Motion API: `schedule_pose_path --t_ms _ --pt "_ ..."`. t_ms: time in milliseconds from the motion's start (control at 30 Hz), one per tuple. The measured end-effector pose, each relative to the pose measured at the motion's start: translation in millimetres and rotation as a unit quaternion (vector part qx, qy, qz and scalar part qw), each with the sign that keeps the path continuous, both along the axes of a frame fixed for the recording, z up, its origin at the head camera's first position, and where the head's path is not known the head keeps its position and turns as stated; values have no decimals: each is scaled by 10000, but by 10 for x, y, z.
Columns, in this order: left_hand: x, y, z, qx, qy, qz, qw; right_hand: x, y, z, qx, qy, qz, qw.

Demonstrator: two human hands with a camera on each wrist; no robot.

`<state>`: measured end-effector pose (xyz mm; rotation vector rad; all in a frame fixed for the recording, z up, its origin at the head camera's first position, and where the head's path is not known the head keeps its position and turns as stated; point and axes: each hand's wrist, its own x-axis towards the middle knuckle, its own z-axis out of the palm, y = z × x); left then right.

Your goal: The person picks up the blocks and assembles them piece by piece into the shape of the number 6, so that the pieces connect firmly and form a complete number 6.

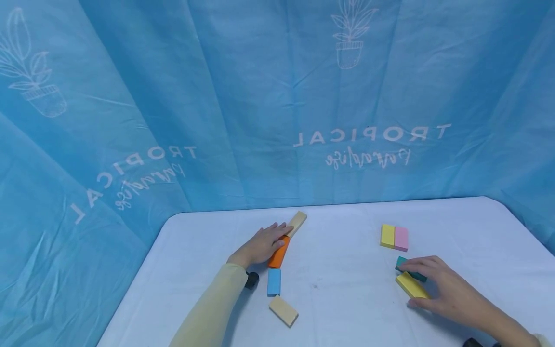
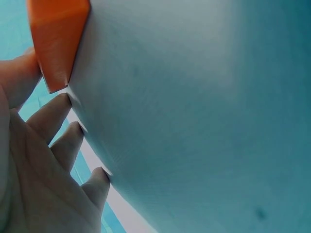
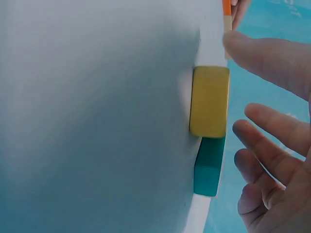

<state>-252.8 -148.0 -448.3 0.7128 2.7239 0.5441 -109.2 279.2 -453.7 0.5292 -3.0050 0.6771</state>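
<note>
On the left half of the white-covered table (image 1: 342, 255), the left hand (image 1: 260, 246) lies beside and over a row of rectangular blocks. Its fingers are extended and not wrapped around anything; the thumb lies against an orange rectangular block (image 1: 278, 256), and the fingertips reach the near end of a plain wood-coloured block (image 1: 298, 222). The orange piece adjoins that block. Nearer the person, a light blue rectangular block (image 1: 274, 282) follows, then a second wood-coloured block (image 1: 284, 311), set at an angle.

On the right half, the right hand (image 1: 451, 291) arches around a yellow rectangular block (image 1: 410, 285) and a dark teal rectangular block (image 1: 401, 262), which lie close together at a slant. Thumb and fingers are apart; the right wrist view shows a gap between the thumb tip and the yellow piece, with no grip formed. Whether a fingertip touches the teal piece cannot be told.

Beyond this hand, another yellow block (image 1: 388, 235) and a pink rectangular block (image 1: 401, 238) lie side by side, touching. Blue printed curtain fabric (image 1: 260, 120) hangs behind the table.
</note>
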Motion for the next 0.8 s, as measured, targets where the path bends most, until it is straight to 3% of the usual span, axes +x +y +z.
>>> schedule_pose_path --t_ms 333,800 --pt "8 0 4 7 -14 33 10000 -23 88 6 154 -432 371 9983" --pt "-2 -6 -14 -3 -7 40 10000 -65 73 22 210 -592 645 9959"
